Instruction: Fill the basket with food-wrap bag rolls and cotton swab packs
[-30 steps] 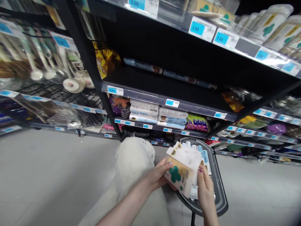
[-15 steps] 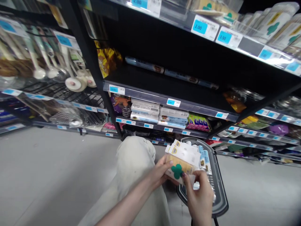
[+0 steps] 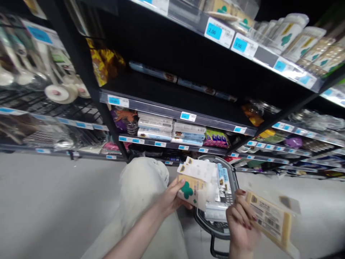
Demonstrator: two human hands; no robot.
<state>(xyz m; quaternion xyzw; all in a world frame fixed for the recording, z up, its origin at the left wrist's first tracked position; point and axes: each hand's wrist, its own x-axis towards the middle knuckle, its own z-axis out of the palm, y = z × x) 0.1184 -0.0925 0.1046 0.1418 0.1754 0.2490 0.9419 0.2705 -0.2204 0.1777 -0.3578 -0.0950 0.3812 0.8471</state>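
My left hand (image 3: pixel 172 198) grips a stack of flat packets (image 3: pixel 192 189) with yellowish contents, a green clover print and white header cards fanned at the top. The thumb lies across their front. Off to the right, my right hand (image 3: pixel 242 219) holds a single flat packet (image 3: pixel 271 216) by its left edge. That packet is tilted, its barcode label faces me, and its clear wrapper is smeared by motion. Beneath and between the hands stands a grey shopping basket (image 3: pixel 201 216) with rolls in white and blue wrapping (image 3: pixel 222 178) inside.
Black shelving (image 3: pixel 172 104) spans the view ahead. Packaged rolls (image 3: pixel 155 124) and a pink-green box (image 3: pixel 216 138) sit on a low shelf. Clover-printed packs (image 3: pixel 285 34) line the upper right. Utensils (image 3: pixel 58 91) hang at left. My bent knee (image 3: pixel 144 176) is beside the basket.
My right hand has moved right, away from the stack, with one packet now in it. My left hand still holds the other packets. The view has shifted to the right.
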